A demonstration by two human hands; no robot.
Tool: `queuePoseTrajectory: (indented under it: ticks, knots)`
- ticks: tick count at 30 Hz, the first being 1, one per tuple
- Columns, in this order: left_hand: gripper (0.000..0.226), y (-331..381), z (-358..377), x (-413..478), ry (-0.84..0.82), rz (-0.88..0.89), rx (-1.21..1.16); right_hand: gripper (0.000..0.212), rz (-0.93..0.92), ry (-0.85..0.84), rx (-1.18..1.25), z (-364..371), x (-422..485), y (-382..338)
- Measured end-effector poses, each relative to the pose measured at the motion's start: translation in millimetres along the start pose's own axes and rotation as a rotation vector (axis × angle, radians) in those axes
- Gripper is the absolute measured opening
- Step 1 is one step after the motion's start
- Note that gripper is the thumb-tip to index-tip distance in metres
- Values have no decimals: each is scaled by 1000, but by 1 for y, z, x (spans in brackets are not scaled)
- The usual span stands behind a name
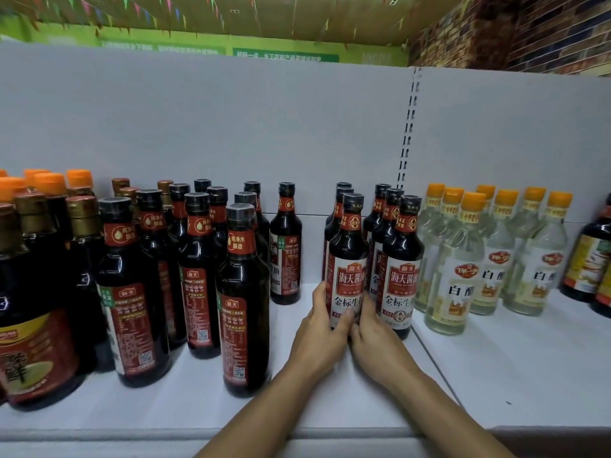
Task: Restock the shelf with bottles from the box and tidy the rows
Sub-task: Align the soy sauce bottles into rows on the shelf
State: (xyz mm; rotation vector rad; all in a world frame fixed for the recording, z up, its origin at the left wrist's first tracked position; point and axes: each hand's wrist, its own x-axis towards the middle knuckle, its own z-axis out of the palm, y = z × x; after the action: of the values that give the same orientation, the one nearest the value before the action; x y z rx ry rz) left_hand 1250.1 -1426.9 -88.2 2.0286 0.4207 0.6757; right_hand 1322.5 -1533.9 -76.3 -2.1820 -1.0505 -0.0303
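Note:
A dark soy sauce bottle [347, 256] with a red and white label stands upright at the front of a row on the white shelf [330, 408]. My left hand [322, 328] grips its lower left side, thumb across the label. My right hand [375, 338] wraps its lower right side. A matching bottle [401, 269] stands right beside it, with more behind both. The box is out of view.
Left of my hands stand several dark bottles with red neck labels [243, 299], one lone bottle [286, 246] further back, and large orange-capped jugs [29, 292] at far left. Clear white vinegar bottles [458, 266] fill the right bay. Bare shelf lies between the groups.

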Motion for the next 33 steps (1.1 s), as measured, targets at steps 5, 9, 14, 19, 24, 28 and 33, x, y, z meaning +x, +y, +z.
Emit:
queuePoseTrajectory:
  ticks: [5, 9, 14, 19, 24, 28, 33]
  knots:
    - [57, 1, -1, -2, 1, 6, -4, 56, 2, 12, -46, -1, -2, -1]
    - [54, 1, -1, -3, 30, 16, -8, 40, -6, 53, -39, -5, -6, -2]
    - [50, 5, -3, -7, 83, -7, 9, 21, -43, 143, -108, -3, -7, 2]
    - [56, 21, -9, -20, 88, -4, 84, 17, -132, 229, -185, -6, -10, 1]
    - [68, 37, -24, -35, 114, -31, 196, 16, -186, 171, -110, -15, -13, -10]
    - [60, 50, -39, -48, 161, 13, 277, 18, -190, 115, -71, -23, -11, -19]
    - [53, 82, -59, -55, 244, 154, 404, 17, -224, 62, 3, -37, -4, -41]
